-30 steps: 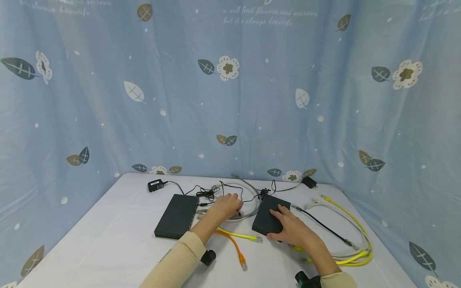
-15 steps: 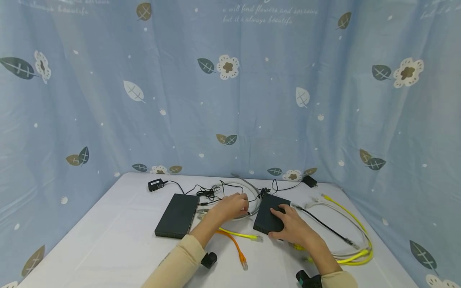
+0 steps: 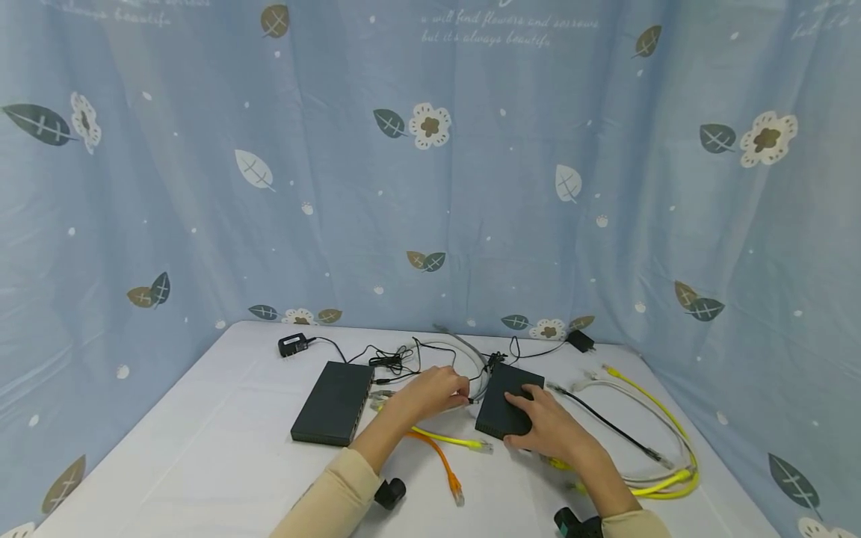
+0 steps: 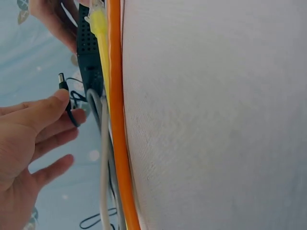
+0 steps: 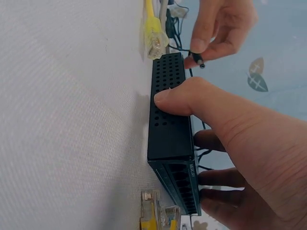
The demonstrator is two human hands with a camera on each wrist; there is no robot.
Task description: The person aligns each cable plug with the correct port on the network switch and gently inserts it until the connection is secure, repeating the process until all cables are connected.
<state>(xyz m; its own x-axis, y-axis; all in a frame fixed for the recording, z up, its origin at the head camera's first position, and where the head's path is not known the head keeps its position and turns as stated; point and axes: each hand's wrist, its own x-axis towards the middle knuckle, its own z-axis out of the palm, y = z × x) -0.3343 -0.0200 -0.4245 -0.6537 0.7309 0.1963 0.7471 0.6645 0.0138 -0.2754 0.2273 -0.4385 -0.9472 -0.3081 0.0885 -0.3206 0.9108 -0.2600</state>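
My left hand [image 3: 436,393] pinches a black barrel plug [image 4: 64,86] between thumb and forefinger, its metal tip pointing away from the palm; the other fingers are spread. In the head view it is just left of the right-hand black box [image 3: 496,403]. My right hand [image 3: 548,424] grips that box, fingers on its top and thumb on the perforated side, as the right wrist view shows. A row of ports [image 5: 182,184] faces the near end in that view. The plug is close to the box but apart from it.
Another black box [image 3: 332,403] lies at the left. Around are a black adapter [image 3: 292,344], a second adapter [image 3: 580,341], an orange cable [image 3: 440,463], a yellow cable [image 3: 451,439], a short black cable [image 3: 608,422] and coiled yellow cable [image 3: 693,478]. A patterned curtain [image 3: 430,187] hangs behind.
My left hand has moved right with the plug, closer to the right-hand box. The box and my right hand have shifted very slightly right in the view, the hand still gripping it.
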